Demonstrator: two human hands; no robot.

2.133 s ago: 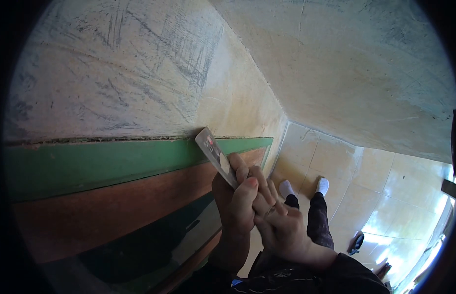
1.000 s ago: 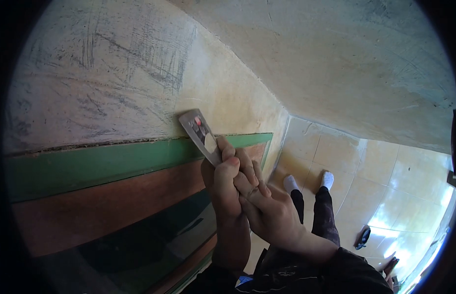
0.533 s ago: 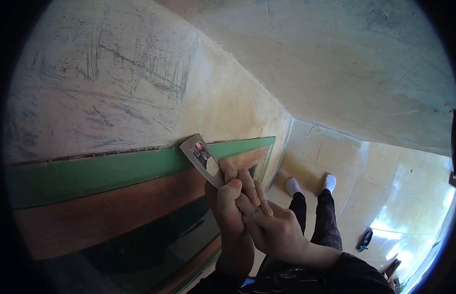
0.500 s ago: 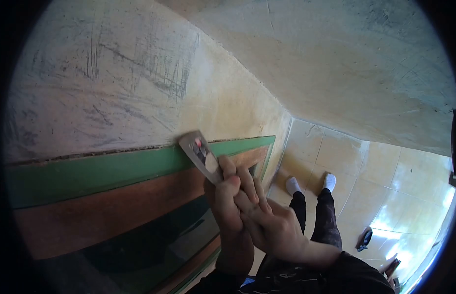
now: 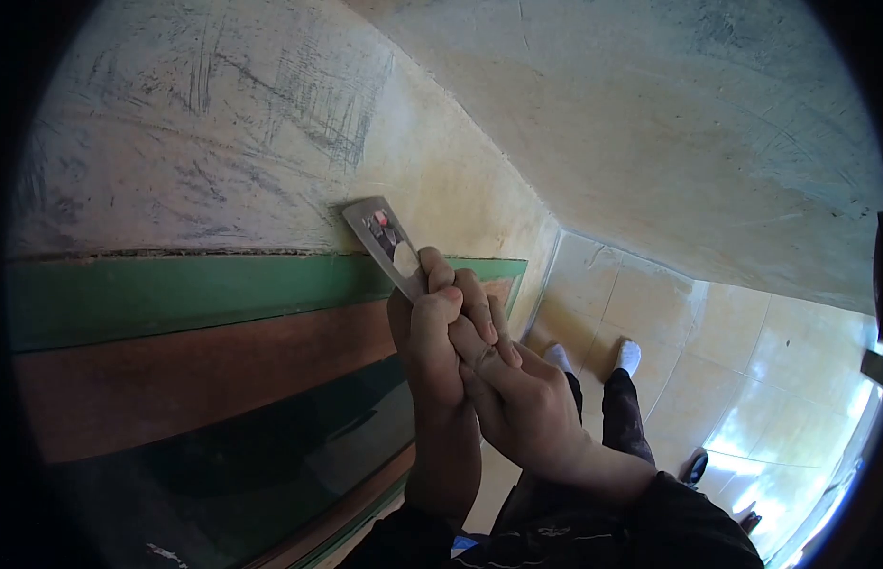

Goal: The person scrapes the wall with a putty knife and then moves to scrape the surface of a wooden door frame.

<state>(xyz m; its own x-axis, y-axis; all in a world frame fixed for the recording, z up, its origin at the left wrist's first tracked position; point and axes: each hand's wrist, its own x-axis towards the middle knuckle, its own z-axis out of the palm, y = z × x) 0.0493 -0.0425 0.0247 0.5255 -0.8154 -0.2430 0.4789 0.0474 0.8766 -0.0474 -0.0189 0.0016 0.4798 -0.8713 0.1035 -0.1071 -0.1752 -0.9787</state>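
Note:
Both of my hands are closed round a scraper (image 5: 373, 239) with a flat, greyish blade that carries a worn label. My left hand (image 5: 430, 346) grips it just below the blade. My right hand (image 5: 527, 389) is wrapped over the left, its fingers overlapping; the handle is hidden inside the two hands. The blade's wide edge lies against the plaster wall (image 5: 204, 142), a little above the green frame strip (image 5: 166, 289). Dark scratch marks cover the wall to the left of the blade.
A reddish-brown wooden band (image 5: 204, 375) and a dark glass pane (image 5: 280, 455) run below the green strip. At right a second wall (image 5: 650, 142) meets the tiled floor (image 5: 735, 351). My feet in white socks (image 5: 628, 357) stand there, near a dark shoe-like item (image 5: 695, 467).
The scraper and both hands have moved up, so the blade now sits higher on the wall, off the green strip. The view has shifted slightly. The grip is the same.

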